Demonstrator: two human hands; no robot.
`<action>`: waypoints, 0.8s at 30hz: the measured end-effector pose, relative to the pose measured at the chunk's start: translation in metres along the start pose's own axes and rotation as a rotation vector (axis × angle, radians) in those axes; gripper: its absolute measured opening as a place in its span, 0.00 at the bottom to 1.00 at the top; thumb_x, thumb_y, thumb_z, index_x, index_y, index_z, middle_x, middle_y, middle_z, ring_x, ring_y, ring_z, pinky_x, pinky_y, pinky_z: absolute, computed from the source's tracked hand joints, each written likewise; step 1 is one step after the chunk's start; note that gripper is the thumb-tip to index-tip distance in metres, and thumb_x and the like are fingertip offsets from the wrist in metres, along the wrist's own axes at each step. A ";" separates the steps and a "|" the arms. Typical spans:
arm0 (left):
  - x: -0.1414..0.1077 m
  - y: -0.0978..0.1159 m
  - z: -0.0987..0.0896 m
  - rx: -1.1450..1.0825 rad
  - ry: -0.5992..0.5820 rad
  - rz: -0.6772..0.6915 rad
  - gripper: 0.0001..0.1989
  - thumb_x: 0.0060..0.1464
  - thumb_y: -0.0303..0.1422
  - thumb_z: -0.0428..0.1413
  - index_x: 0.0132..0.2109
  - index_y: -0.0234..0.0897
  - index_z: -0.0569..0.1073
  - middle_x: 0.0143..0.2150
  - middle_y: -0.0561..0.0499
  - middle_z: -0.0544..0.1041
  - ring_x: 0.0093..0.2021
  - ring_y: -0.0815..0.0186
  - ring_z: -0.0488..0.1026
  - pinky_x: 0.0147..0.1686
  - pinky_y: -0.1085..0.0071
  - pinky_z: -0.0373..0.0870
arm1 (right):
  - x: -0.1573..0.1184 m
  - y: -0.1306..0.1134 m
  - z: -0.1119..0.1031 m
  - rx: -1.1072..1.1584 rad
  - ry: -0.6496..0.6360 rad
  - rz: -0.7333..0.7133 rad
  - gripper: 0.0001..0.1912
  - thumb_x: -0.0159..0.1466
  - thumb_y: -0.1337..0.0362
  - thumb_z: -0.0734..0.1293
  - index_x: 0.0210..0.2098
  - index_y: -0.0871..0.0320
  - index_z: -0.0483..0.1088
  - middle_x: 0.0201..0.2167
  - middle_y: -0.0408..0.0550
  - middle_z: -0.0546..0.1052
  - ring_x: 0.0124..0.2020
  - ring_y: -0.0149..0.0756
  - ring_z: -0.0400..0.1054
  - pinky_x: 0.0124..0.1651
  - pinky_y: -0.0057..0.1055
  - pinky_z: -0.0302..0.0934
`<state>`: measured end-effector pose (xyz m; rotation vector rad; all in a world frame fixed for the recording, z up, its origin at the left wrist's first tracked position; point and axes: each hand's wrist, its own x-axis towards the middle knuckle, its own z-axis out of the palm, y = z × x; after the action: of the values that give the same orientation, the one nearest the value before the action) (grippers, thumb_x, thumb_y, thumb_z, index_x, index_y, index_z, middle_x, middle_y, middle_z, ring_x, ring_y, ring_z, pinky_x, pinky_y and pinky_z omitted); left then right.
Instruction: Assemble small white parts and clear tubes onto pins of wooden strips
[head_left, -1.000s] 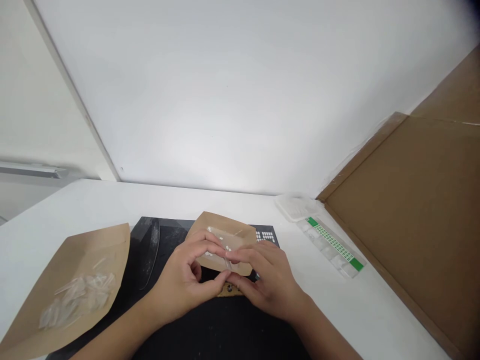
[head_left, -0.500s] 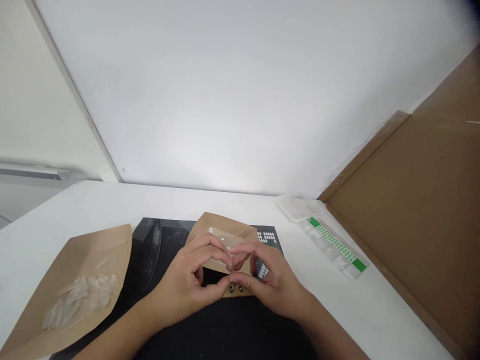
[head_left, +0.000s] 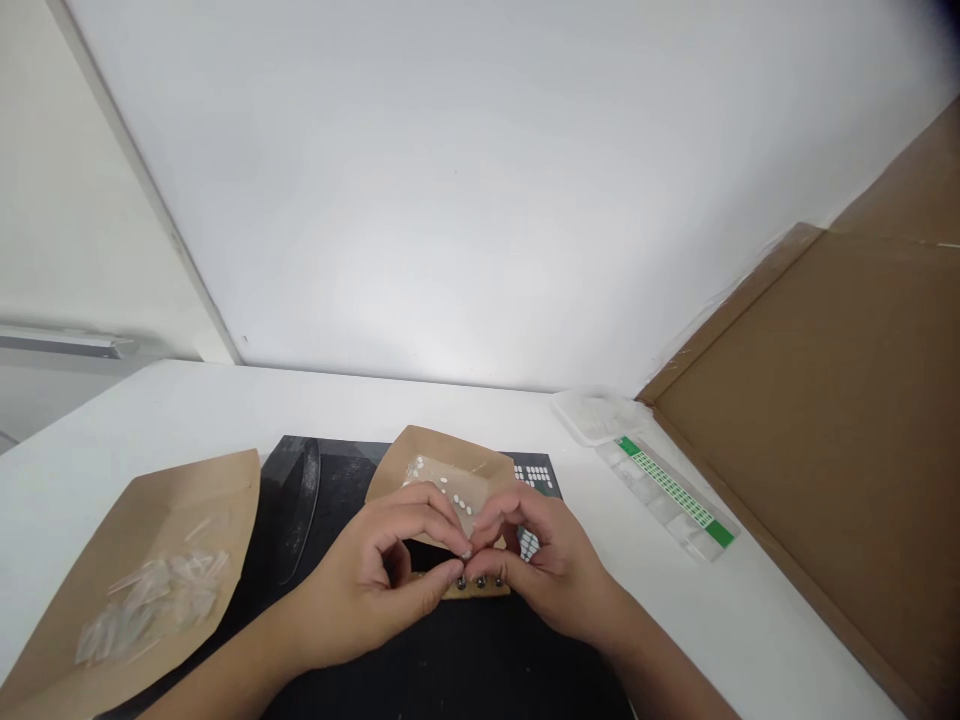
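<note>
My left hand [head_left: 390, 565] and my right hand [head_left: 544, 545] meet at the fingertips, both pinched. Between them is a tiny clear piece [head_left: 466, 553], too small to name. Just below the fingertips lies a narrow tan strip [head_left: 474, 593] carrying several small shiny metal balls or studs [head_left: 481, 581]; the fingers hide part of it. Behind my hands stands a brown paper tray [head_left: 439, 443] with small white oval pieces [head_left: 459, 500] scattered inside. All of this is on a black mat [head_left: 450, 660].
On the left, a larger brown paper tray [head_left: 225, 475] holds several clear plastic pieces [head_left: 161, 600]. White ovals on a dark sheet [head_left: 536, 475] show behind my right hand. Further right are a clear packet with a green label [head_left: 671, 490], a whitish plastic tray [head_left: 600, 415] and a cardboard panel [head_left: 817, 420].
My hands have drawn closer together and slightly lower, toward the tan strip. The fingertips now nearly touch, and more of the white ovals and metal studs show.
</note>
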<state>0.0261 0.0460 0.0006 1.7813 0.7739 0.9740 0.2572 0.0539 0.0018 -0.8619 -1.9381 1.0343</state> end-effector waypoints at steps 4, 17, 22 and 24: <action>0.001 -0.004 0.000 -0.041 0.010 -0.046 0.05 0.63 0.33 0.61 0.42 0.40 0.83 0.42 0.46 0.77 0.30 0.71 0.70 0.19 0.79 0.58 | 0.000 0.001 0.000 0.032 -0.012 0.017 0.10 0.67 0.61 0.75 0.44 0.52 0.72 0.34 0.39 0.83 0.30 0.31 0.75 0.32 0.27 0.66; 0.002 -0.003 -0.001 -0.139 -0.039 -0.247 0.11 0.64 0.40 0.61 0.40 0.39 0.83 0.41 0.49 0.73 0.26 0.74 0.67 0.15 0.84 0.66 | 0.002 -0.003 -0.002 -0.210 -0.036 -0.021 0.04 0.67 0.65 0.75 0.40 0.51 0.76 0.33 0.37 0.81 0.31 0.29 0.71 0.36 0.26 0.62; 0.002 -0.003 -0.004 -0.269 -0.070 -0.338 0.13 0.62 0.44 0.63 0.40 0.38 0.84 0.40 0.51 0.71 0.25 0.77 0.65 0.15 0.84 0.68 | 0.002 0.000 0.000 -0.250 0.003 -0.141 0.05 0.67 0.66 0.75 0.39 0.53 0.76 0.32 0.38 0.80 0.31 0.29 0.72 0.37 0.26 0.61; 0.002 -0.003 -0.004 -0.282 -0.071 -0.350 0.14 0.62 0.44 0.63 0.40 0.37 0.83 0.40 0.50 0.71 0.24 0.77 0.66 0.15 0.83 0.68 | 0.002 0.001 0.000 -0.254 0.002 -0.155 0.05 0.67 0.66 0.75 0.39 0.53 0.76 0.33 0.38 0.81 0.32 0.29 0.72 0.38 0.26 0.62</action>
<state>0.0230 0.0505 -0.0001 1.3742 0.8250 0.7407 0.2561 0.0557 0.0019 -0.8332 -2.1278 0.7062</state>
